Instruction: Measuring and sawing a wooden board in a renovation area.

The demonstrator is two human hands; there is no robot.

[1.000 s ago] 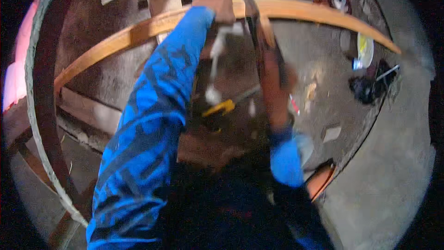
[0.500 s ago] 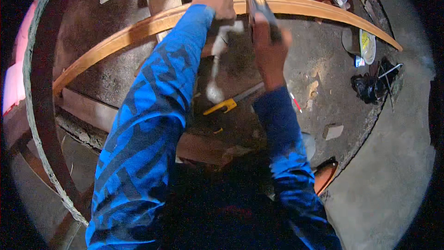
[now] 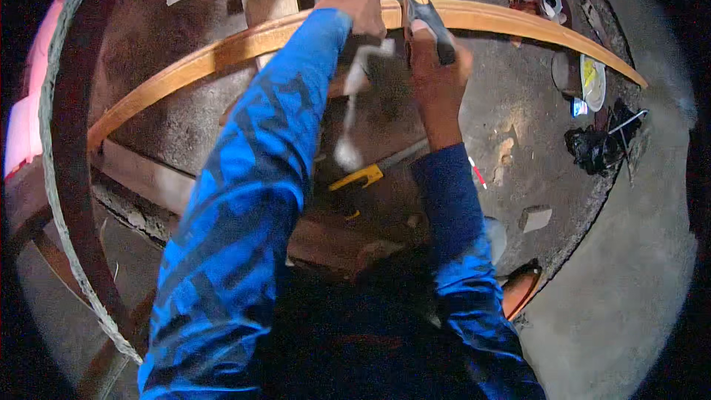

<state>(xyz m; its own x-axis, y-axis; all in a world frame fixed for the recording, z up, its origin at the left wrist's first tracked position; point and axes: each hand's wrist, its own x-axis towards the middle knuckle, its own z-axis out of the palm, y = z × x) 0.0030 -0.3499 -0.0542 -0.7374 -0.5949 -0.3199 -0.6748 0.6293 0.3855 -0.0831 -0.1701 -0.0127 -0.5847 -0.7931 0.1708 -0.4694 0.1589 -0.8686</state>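
**Both hands on the curved wooden strip**

Across the top of my view, a long curved wooden strip (image 3: 222, 55) arcs from the lower left up and over to the right edge, pale orange-brown and lying above a rough concrete floor (image 3: 518, 126). My left hand (image 3: 361, 9) is closed over the strip near its highest point, fingers wrapped around the wood, with the blue patterned sleeve (image 3: 252, 178) running back toward me. Just beside it, my right hand (image 3: 437, 67) grips a dark-handled tool (image 3: 426, 18) in a tight fist; the tool stands roughly upright and its upper end meets the strip right next to the left hand. I cannot tell what kind of head the tool has, since the hand and the wood hide it.

Below the left hand something whitish (image 3: 348, 126) hangs down, blurred, and I cannot say what it is. Under the arms, a yellow-handled tool (image 3: 363, 176) lies on the floor between the two sleeves. Off to the right, near the strip's far end, sit a white dish (image 3: 592, 81), a small reddish object with a roll of tape (image 3: 544, 1), and a black bundle (image 3: 596, 148). A thick grey-edged ring (image 3: 59, 178) curves down the left side of the view, well apart from both hands. A small flat block (image 3: 535, 218) lies on the floor to the right of my right sleeve.
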